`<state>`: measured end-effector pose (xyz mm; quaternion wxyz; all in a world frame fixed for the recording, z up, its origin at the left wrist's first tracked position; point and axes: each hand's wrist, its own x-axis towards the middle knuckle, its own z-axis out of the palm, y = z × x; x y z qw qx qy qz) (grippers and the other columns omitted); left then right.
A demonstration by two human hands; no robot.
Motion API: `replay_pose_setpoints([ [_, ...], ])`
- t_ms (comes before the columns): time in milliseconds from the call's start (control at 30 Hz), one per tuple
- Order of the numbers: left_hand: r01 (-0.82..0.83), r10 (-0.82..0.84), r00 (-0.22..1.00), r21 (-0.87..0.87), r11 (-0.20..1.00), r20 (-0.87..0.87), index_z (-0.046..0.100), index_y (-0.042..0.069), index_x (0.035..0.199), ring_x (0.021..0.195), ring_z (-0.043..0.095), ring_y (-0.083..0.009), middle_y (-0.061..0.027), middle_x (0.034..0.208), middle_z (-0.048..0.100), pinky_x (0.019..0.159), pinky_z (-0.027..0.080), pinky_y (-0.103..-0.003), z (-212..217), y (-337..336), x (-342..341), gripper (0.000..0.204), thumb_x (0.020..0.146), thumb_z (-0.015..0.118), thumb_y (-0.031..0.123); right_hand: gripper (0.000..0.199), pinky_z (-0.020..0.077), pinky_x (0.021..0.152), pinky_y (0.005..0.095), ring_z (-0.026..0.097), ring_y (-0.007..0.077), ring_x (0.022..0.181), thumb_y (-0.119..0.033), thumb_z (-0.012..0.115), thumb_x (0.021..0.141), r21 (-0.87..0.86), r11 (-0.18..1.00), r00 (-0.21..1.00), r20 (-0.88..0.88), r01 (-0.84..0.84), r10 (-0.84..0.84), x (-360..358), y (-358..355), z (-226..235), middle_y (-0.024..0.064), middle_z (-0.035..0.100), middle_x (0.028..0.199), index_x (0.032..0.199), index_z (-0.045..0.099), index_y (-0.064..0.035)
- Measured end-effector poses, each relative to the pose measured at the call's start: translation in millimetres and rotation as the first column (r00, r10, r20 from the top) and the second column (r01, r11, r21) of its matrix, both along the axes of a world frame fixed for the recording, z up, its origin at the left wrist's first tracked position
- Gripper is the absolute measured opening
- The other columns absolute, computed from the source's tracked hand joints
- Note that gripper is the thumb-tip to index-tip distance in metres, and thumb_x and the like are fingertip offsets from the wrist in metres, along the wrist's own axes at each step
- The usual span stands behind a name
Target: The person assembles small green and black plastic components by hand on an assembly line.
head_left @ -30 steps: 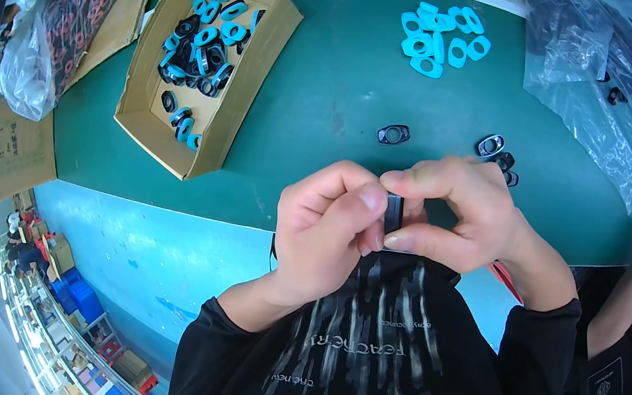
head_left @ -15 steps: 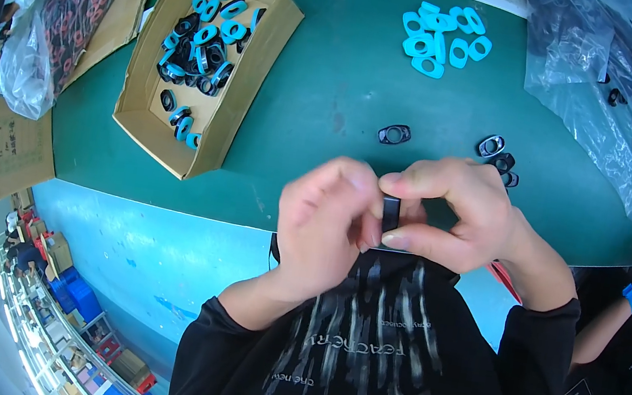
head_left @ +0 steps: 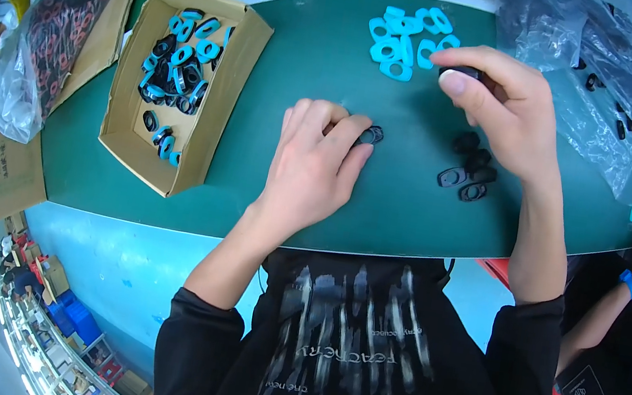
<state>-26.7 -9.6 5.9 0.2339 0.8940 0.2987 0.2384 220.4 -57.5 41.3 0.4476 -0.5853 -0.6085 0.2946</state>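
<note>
Head view: I see the left hand (head_left: 314, 156) near the centre of the frame, thumb and fingers grasping a black ring (head_left: 374, 135) at the table (head_left: 396, 209). Upper right of centre, the right hand (head_left: 512, 112) pinches a dark piece (head_left: 464, 71); its fingers hide much of that, so I can't be sure of the shape. Blue rings (head_left: 406, 51) lie at upper centre, black parts (head_left: 481, 174) right of centre, a box (head_left: 239, 80) of mixed pieces (head_left: 182, 55) upper left.

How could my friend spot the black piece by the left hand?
On the green table, look right of the open cardboard box for the left hand. At its thumb side lies a small dark piece. Unlike the clustered black pieces near the right hand, this one lies apart.
</note>
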Motion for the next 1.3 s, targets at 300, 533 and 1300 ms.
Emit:
replay_pose_setpoints([
  [300,-0.088,0.09,0.995,0.067,0.994,-0.033,0.07,0.001,0.102,0.092,0.061,-0.0321,-0.0124,0.096,0.064,0.082,0.049,-0.041,12,27,-27,0.022,0.081,0.075,0.002,0.035,0.0507,0.074,0.024,0.061,0.0072,0.081,-0.005,0.069,0.088,-0.107,0.991,0.997,0.028,0.076,-0.073,33,9,-14,0.0027,0.069,0.095,0.123,0.069,0.0002],
  [533,-0.494,0.507,0.862,0.182,0.85,-0.025,0.071,0.002,0.117,0.094,0.064,-0.0273,-0.0136,0.104,0.069,0.083,0.052,-0.037,73,64,-92,0.032,0.086,0.074,0.006,0.027,0.0537,0.079,0.039,0.064,0.029,0.09,-0.005,0.07,0.083,0.125,0.98,0.908,0.409,-0.155,0.091,-5,2,-27,0.0116,0.069,0.104,0.109,0.067,-0.0006],
  [1300,0.27,-0.272,0.962,0.056,0.961,0.034,0.069,0.003,0.11,0.09,0.061,-0.0294,-0.0115,0.093,0.061,0.081,0.052,-0.04,-4,45,11,0.033,0.078,0.079,0.003,0.029,0.0518,0.073,0.0327,0.063,0.0216,0.082,0.0,0.077,0.078,0.003,0.994,0.97,0.219,-0.107,0.103,-12,0,-15,0.0081,0.062,0.094,0.106,0.071,-0.0022],
])
